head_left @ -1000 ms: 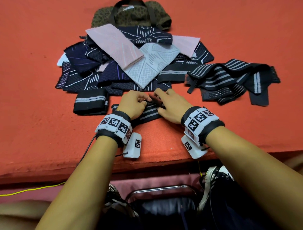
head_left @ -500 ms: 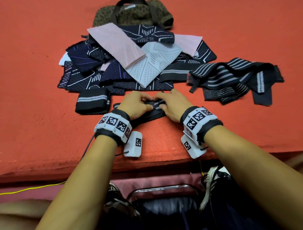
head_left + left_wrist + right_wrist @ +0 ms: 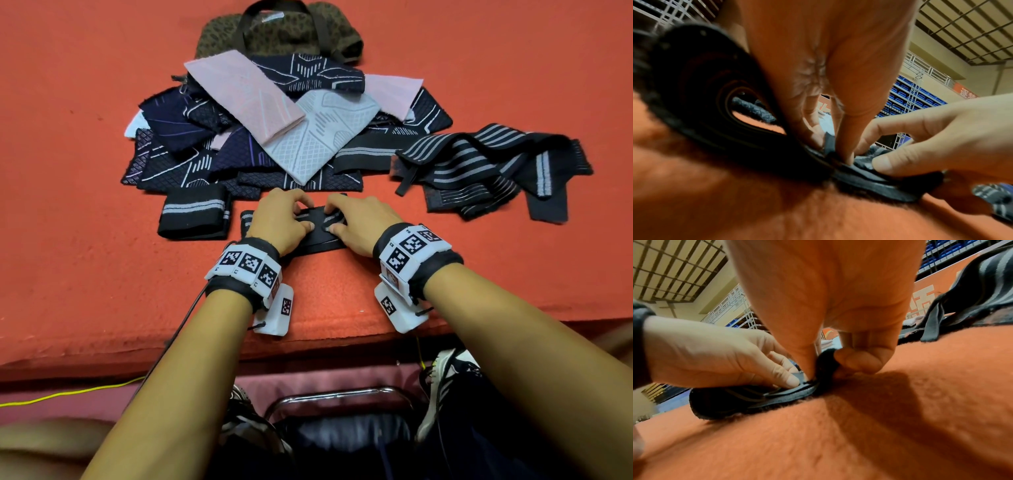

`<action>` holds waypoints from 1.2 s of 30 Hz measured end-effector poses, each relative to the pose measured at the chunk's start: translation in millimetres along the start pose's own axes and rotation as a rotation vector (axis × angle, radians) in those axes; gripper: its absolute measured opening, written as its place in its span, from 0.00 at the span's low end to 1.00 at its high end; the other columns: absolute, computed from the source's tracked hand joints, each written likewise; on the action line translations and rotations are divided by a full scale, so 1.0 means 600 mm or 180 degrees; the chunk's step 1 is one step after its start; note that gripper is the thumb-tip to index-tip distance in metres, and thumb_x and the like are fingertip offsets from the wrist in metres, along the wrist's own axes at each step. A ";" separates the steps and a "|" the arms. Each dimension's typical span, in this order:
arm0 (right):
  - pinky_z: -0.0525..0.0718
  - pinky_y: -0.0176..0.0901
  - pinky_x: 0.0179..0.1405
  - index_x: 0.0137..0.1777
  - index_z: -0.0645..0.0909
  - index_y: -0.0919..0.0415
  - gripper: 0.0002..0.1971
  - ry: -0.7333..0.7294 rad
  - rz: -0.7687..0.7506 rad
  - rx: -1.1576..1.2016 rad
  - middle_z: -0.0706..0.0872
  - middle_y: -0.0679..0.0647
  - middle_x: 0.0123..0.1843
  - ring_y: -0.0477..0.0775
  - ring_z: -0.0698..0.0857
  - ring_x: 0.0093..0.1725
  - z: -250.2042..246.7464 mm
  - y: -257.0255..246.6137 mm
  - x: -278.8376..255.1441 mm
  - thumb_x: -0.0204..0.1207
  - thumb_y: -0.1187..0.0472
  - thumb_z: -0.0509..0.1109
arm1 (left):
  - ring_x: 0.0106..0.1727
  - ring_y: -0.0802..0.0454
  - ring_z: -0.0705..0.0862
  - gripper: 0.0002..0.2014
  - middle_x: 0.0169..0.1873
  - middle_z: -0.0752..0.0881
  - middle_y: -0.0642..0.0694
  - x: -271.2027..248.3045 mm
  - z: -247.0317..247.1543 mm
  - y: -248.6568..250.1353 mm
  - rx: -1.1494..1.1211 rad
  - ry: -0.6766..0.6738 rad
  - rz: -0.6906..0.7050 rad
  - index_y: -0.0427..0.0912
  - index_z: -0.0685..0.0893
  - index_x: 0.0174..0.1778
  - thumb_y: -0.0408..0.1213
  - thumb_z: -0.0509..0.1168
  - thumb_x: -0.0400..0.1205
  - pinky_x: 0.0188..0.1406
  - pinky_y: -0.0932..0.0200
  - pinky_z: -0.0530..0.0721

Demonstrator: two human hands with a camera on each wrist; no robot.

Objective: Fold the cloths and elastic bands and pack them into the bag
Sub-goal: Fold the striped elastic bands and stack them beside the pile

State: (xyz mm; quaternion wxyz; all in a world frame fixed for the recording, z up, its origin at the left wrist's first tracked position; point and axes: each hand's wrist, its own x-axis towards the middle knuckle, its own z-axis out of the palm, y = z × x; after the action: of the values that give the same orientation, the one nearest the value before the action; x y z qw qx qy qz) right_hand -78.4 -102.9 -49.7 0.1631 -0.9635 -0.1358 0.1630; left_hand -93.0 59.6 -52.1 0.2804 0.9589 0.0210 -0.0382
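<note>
A black elastic band with grey stripes (image 3: 318,244) lies folded on the orange table cover near the front edge. My left hand (image 3: 281,219) and right hand (image 3: 356,222) sit side by side on it, fingers curled, pinching its top layers. The left wrist view shows my left hand (image 3: 834,149) with its thumb pressed into the band (image 3: 869,183), whose layers loop at the left. In the right wrist view my right hand (image 3: 824,363) pinches a fold of the band (image 3: 748,400). The leopard-print bag (image 3: 277,31) lies at the back.
One folded striped band (image 3: 195,216) lies just left of my hands. A pile of navy, pink and white cloths (image 3: 274,137) fills the middle. Unfolded striped bands (image 3: 486,171) sprawl at the right. The table edge (image 3: 308,346) is close to my wrists.
Both hands have drawn together on top of the band. Its striped length between them has been folded into a shorter, thicker stack.
</note>
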 end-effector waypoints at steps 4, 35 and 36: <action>0.81 0.49 0.47 0.61 0.74 0.44 0.13 -0.0054 0.0108 -0.0044 0.86 0.55 0.55 0.63 0.84 0.53 -0.012 0.005 0.004 0.78 0.51 0.68 | 0.36 0.55 0.80 0.09 0.37 0.84 0.52 -0.005 0.007 0.008 -0.0177 -0.0448 0.0137 0.48 0.84 0.44 0.30 0.73 0.74 0.43 0.62 0.78; 0.76 0.47 0.43 0.67 0.67 0.66 0.29 0.0172 -0.0150 0.0321 0.83 0.62 0.52 0.64 0.83 0.53 -0.024 -0.017 -0.004 0.70 0.58 0.75 | 0.63 0.46 0.83 0.17 0.60 0.87 0.45 0.014 -0.011 -0.004 0.0170 -0.0955 0.0561 0.50 0.86 0.67 0.33 0.61 0.84 0.64 0.58 0.76; 0.77 0.48 0.45 0.67 0.67 0.65 0.29 0.0188 -0.0194 0.0317 0.82 0.62 0.54 0.64 0.83 0.55 -0.020 -0.018 -0.002 0.70 0.58 0.75 | 0.62 0.47 0.83 0.16 0.59 0.88 0.46 0.015 -0.018 -0.004 0.0080 -0.0969 0.0493 0.48 0.87 0.64 0.32 0.60 0.84 0.63 0.59 0.76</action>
State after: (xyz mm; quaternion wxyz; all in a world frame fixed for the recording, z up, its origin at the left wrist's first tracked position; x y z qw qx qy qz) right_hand -77.1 -96.7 -34.6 0.2197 -0.9540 -0.1519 0.1361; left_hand -83.6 67.7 -45.3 0.2705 0.9442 -0.0962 -0.1615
